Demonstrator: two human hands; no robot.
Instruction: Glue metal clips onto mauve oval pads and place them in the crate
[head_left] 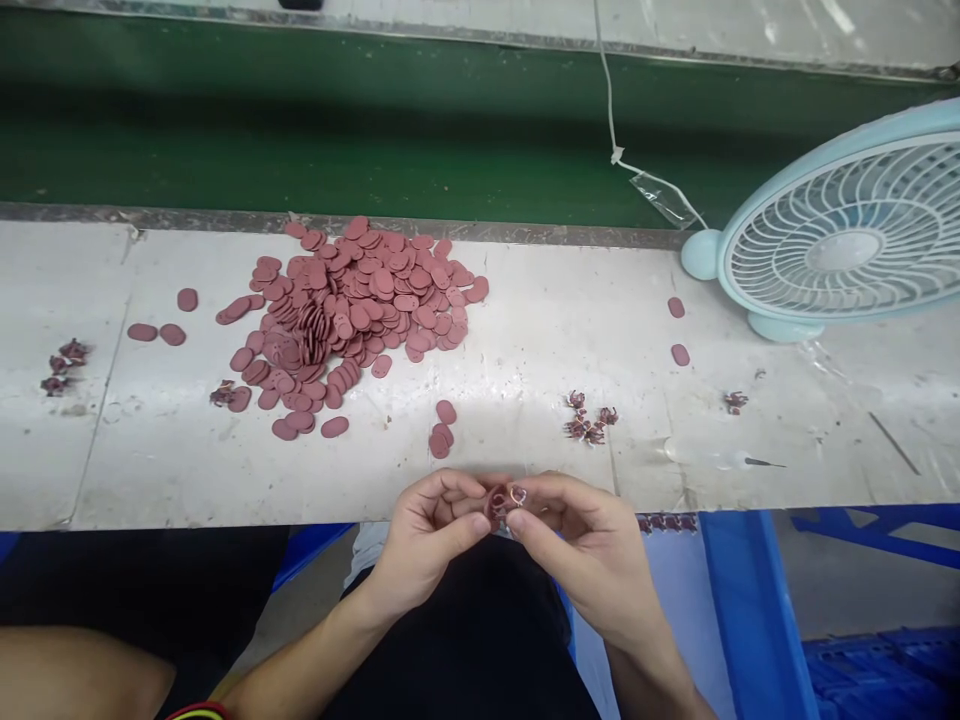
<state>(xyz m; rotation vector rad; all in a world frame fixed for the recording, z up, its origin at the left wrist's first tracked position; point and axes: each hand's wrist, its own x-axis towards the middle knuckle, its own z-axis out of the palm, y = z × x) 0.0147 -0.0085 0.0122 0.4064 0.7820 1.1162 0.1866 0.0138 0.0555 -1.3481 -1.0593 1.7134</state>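
My left hand (429, 540) pinches a small reddish-brown oval piece (496, 503) between thumb and fingers at the table's front edge. Against its right side, my right hand (581, 545) closes thumb and forefinger on a tiny dark figure with a pale and orange ring (517, 495). The two pieces touch or overlap; exactly how they join is too small to tell. Beyond my hands lie a few loose oval discs (439, 440) and, to the right, a cluster of small dark figures (589, 428). A large heap of reddish oval discs (360, 300) spreads across the table further back.
A light blue fan (840, 240) stands at the right, its white cord (611, 110) crossing the green strip (450, 140). Below the table are a blue-edged tray (757, 610) with a row of dark pieces. Another person's arm (82, 670) shows at lower left.
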